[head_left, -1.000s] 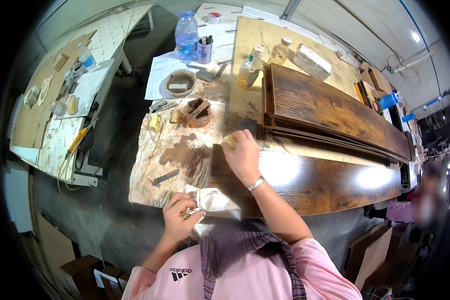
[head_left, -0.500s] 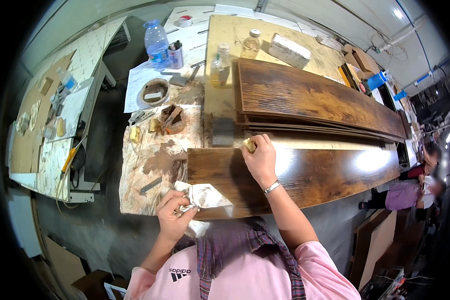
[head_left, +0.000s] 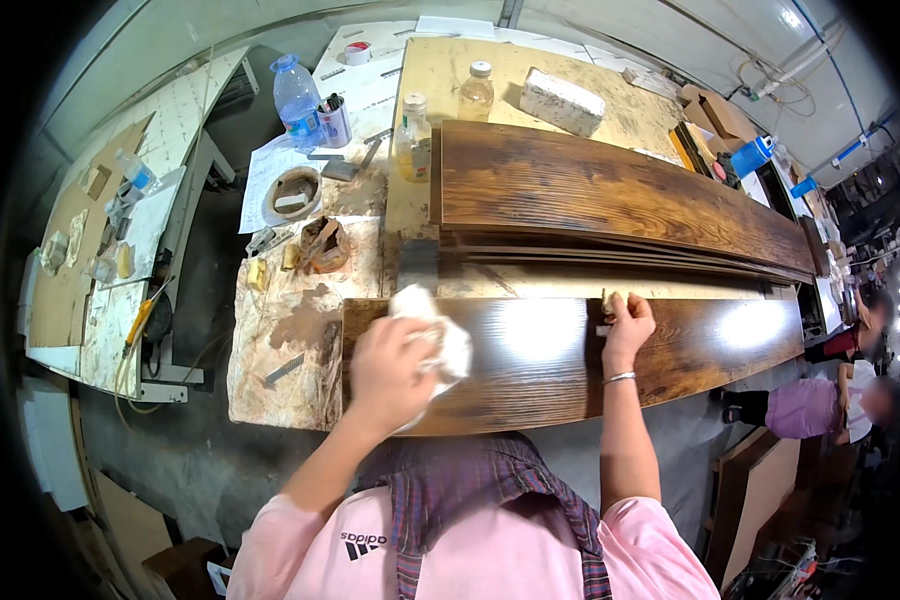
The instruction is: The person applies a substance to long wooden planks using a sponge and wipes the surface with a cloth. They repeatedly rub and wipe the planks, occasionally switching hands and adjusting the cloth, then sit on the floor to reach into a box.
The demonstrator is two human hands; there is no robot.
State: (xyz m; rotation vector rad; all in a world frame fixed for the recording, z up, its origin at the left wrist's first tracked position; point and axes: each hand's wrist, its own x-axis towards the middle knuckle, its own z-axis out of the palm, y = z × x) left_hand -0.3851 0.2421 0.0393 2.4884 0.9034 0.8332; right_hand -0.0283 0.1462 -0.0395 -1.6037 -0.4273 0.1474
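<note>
Left hand (head_left: 395, 370) closed around a bunched white rag (head_left: 456, 348), blurred, over the left end of the dark wood-grained plank (head_left: 510, 395); too smeared to tell how firmly gripped. Right hand (head_left: 630, 325) with fingertips pinched nearly together on a small pale piece (head_left: 607, 302), near the plank's far long edge, right of its middle; contact with the wood impossible to confirm.

Lies along the near edge of the desk (head_left: 380, 52), directly beneath both hands, long axis running left to right. Reaches well past the right hand to the right; ends just left of the rag, with the left hand nearer that end.

Compared with half a second ago: right hand farther right along the plank, well apart from the left; rag up over the wood instead of drooping by the near left corner; whole view slightly shifted.

Beyond the far long edge, stacked dark planks (head_left: 610, 190), roughly parallel. Just past the plank's far left corner, a flat grey block (head_left: 417, 265). Toward the desk's near left corner, a stained sheet (head_left: 260, 400) bearing a toothed strip (head_left: 285, 370), a yellow chunk (head_left: 257, 275) and a brown-crusted container (head_left: 327, 250). Toward the far left corner, a large blue-tinted bottle (head_left: 295, 105) beside a pen cup (head_left: 335, 128). Behind the stack, a pale speckled brick (head_left: 562, 102). Off past the right end, a co-worker in a pinkish apron (head_left: 805, 405).
</note>
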